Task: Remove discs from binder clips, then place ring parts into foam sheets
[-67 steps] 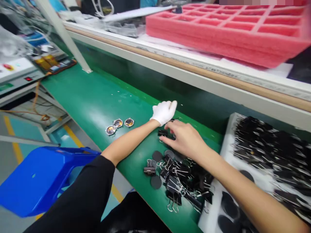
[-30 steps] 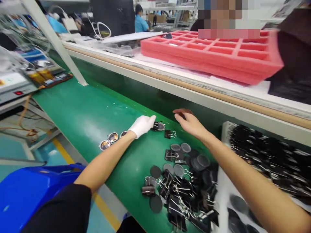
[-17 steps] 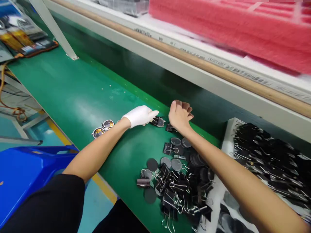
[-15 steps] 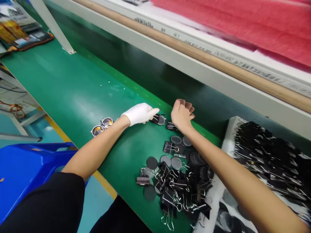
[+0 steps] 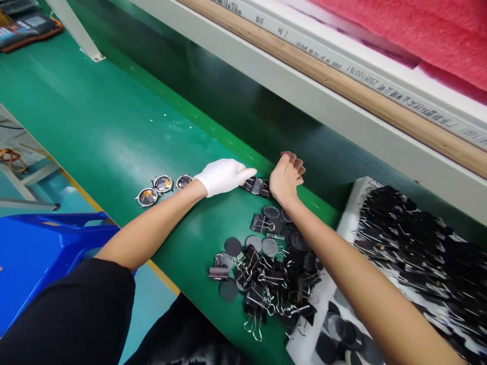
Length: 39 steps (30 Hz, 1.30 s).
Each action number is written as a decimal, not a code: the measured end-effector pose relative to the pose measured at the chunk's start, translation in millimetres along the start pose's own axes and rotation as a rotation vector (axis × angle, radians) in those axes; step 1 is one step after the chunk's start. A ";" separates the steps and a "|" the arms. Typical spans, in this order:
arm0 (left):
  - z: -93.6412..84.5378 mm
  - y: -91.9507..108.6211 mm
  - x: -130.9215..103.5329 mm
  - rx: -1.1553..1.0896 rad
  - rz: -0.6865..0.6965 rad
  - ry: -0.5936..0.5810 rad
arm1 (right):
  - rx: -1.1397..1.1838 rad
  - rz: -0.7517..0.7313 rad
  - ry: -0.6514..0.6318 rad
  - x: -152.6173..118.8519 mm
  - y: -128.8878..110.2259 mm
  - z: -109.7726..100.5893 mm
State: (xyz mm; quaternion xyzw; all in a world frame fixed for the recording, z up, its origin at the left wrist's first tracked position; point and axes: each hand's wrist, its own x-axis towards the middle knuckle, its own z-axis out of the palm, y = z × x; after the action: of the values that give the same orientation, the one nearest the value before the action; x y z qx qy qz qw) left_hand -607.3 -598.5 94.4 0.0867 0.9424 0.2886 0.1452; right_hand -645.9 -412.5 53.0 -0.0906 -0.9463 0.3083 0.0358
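My left hand [image 5: 222,177], in a white glove, is closed with thumb and fingers pinched at the left end of a small dark round piece [image 5: 257,185] with black clips on it. My right hand [image 5: 285,177] is bare, with fingers curled, and closes on a black binder clip [image 5: 265,190] at the right edge of that piece. The right fingertips are partly hidden behind the hand. Beside my left wrist lie several watch-like round cases [image 5: 163,183] with silver rims and orange and black insides. Nearer me is a heap of black binder clips [image 5: 272,284] mixed with grey discs [image 5: 233,247].
A white foam tray [image 5: 352,215] at the right holds rows of clipped black pieces [image 5: 403,238] and loose discs. Above the green table [image 5: 95,126] runs a shelf edge [image 5: 243,61] with red material [image 5: 429,35]. A blue stool [image 5: 49,253] stands at the left.
The binder clip at my right hand has moved left against the round piece, which was apart from it before. The hands are closer together. The camera view has shifted slightly.
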 end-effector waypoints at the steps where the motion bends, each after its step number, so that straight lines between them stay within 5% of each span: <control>1: 1.4 0.9 0.3 0.007 -0.002 0.002 | -0.002 -0.002 0.005 -0.3 0.2 -0.1; 12: 6.8 -1.1 2.4 0.082 0.028 0.037 | 0.110 -0.022 0.082 2.5 1.3 7.7; 16: 7.5 -3.4 0.0 -0.101 0.007 0.081 | 0.164 -0.084 0.109 4.4 -5.5 -1.5; 19: 3.2 -4.3 -1.9 -0.535 -0.065 0.004 | 0.203 -0.409 -0.016 -7.9 -11.2 -34.8; 22: -1.6 0.6 -4.4 -0.856 -0.140 -0.260 | 0.157 -0.868 -0.150 -35.5 -6.2 -78.0; 24: -0.8 8.6 -8.4 -0.897 -0.164 -0.424 | 0.100 -0.995 -0.197 -57.0 4.1 -101.5; 26: 4.9 19.0 -15.8 -0.820 -0.123 -0.401 | 0.081 -0.955 -0.216 -76.7 17.2 -117.4; 31: 26.9 43.6 -47.0 -0.329 0.331 0.204 | 0.326 -0.474 -0.201 -111.7 43.1 -134.4; 34: 37.0 54.8 -64.1 -0.206 0.457 0.163 | 0.539 -0.275 -0.304 -129.2 49.6 -138.8; 39: 49.6 66.6 -74.3 -0.424 0.277 0.037 | 0.587 -0.174 -0.352 -155.1 56.1 -138.5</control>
State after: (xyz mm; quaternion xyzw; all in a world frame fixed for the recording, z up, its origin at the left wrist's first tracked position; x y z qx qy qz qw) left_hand -515.9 -536.6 109.7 0.1774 0.8423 0.4986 0.1018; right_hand -468.2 -318.1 129.9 0.0589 -0.8132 0.5738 -0.0770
